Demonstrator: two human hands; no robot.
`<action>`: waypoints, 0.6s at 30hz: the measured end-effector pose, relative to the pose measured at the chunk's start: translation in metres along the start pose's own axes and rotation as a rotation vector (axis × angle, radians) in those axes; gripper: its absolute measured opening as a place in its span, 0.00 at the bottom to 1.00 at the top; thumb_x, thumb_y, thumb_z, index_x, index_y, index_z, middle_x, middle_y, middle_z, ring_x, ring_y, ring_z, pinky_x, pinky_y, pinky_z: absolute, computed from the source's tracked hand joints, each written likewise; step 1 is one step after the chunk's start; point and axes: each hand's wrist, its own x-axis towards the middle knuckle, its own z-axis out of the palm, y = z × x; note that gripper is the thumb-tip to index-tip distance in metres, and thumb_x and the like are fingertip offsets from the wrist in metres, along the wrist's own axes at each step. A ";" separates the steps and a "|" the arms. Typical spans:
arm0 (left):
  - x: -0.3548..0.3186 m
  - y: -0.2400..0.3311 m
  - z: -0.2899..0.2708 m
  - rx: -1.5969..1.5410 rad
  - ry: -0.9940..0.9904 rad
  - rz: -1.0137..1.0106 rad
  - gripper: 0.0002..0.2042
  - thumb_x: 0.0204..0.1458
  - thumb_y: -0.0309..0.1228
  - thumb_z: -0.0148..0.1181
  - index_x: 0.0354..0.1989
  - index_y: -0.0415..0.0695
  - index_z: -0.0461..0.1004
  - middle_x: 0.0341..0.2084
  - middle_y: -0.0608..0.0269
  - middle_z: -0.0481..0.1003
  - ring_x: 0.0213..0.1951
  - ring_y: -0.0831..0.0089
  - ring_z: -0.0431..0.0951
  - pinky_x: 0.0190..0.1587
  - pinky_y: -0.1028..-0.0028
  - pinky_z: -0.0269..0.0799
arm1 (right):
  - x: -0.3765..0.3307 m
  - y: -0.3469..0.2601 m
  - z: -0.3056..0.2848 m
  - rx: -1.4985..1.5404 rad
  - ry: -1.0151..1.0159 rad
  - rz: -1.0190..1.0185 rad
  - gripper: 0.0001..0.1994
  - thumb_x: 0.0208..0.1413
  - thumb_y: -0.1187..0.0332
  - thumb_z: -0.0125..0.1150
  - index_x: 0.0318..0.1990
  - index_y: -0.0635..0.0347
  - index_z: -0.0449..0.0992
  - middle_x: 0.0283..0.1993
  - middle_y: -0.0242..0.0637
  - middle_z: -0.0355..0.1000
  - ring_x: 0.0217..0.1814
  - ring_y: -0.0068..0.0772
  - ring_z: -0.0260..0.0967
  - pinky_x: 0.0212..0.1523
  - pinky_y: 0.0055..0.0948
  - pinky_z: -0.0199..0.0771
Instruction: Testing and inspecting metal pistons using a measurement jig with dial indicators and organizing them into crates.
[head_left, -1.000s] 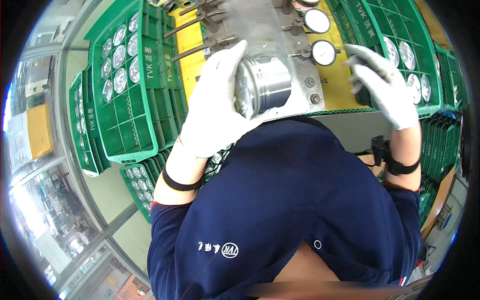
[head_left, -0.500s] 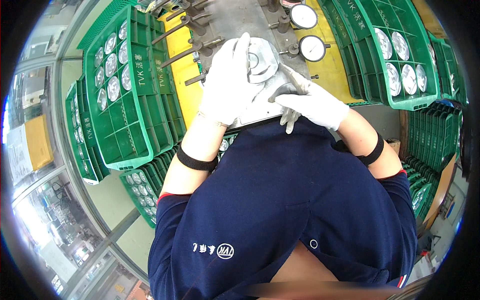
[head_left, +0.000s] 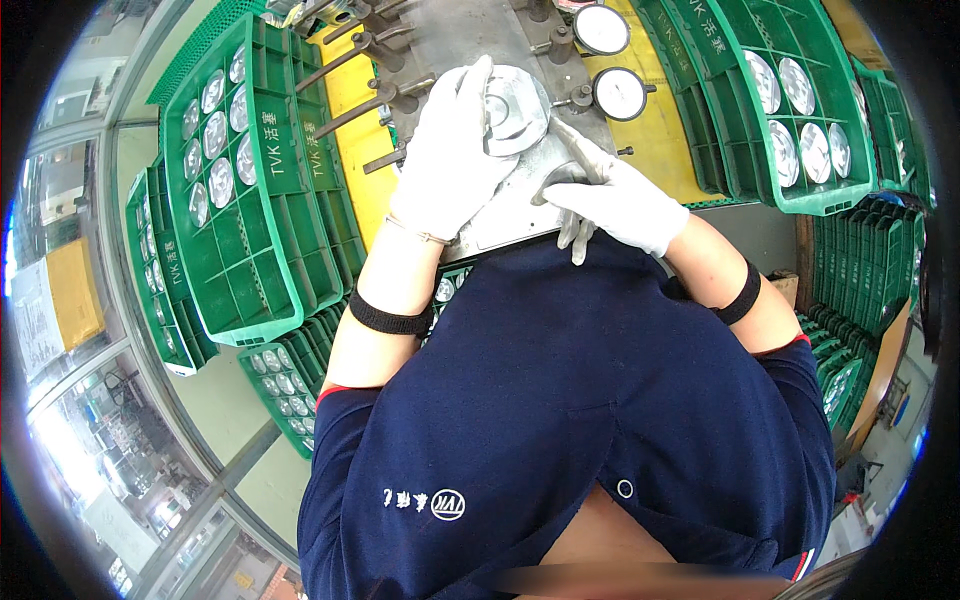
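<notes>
Bench (head_left: 655, 150): yellow-topped, carrying a grey steel plate (head_left: 465, 40) ahead of you.
Left grip (head_left: 447, 160): white-gloved, closed on the left side of a metal piston (head_left: 516, 110), one round end facing up toward you.
Piston position: over the plate, between your two grips; contact with the plate cannot be told.
Right grip (head_left: 622, 202): white-gloved, wide, thumb and forefinger spread just beside the piston; you cannot tell whether the fingertip touches it.
Gauges: white-faced upper dial (head_left: 601, 30) and lower dial (head_left: 620, 94), both right of the piston.
Rods (head_left: 345, 117): dark, set along the plate's left side.
Crates: green left crate (head_left: 285, 240) and right crate (head_left: 745, 150), each with shiny round pieces (head_left: 815, 150) in some compartments.
</notes>
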 end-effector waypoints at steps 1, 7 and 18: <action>0.000 0.001 0.000 0.010 0.002 -0.006 0.44 0.38 0.31 0.72 0.68 0.42 0.59 0.58 0.45 0.65 0.60 0.50 0.68 0.62 0.61 0.67 | 0.000 0.000 0.000 -0.001 0.001 0.000 0.46 0.60 0.70 0.60 0.76 0.50 0.32 0.51 0.51 0.72 0.28 0.35 0.76 0.24 0.32 0.83; 0.004 0.002 0.004 0.010 0.006 -0.033 0.44 0.37 0.31 0.73 0.68 0.42 0.59 0.59 0.45 0.65 0.61 0.49 0.67 0.63 0.61 0.66 | -0.002 -0.009 -0.002 -0.066 0.000 0.012 0.44 0.63 0.69 0.56 0.76 0.49 0.30 0.53 0.54 0.70 0.28 0.37 0.77 0.26 0.31 0.84; 0.036 0.117 -0.095 -0.544 -0.220 0.491 0.28 0.37 0.30 0.70 0.52 0.40 0.73 0.39 0.56 0.77 0.38 0.59 0.79 0.41 0.67 0.75 | -0.064 -0.040 -0.024 0.310 -0.155 -0.327 0.40 0.54 0.49 0.59 0.69 0.61 0.56 0.58 0.45 0.70 0.50 0.41 0.75 0.45 0.37 0.80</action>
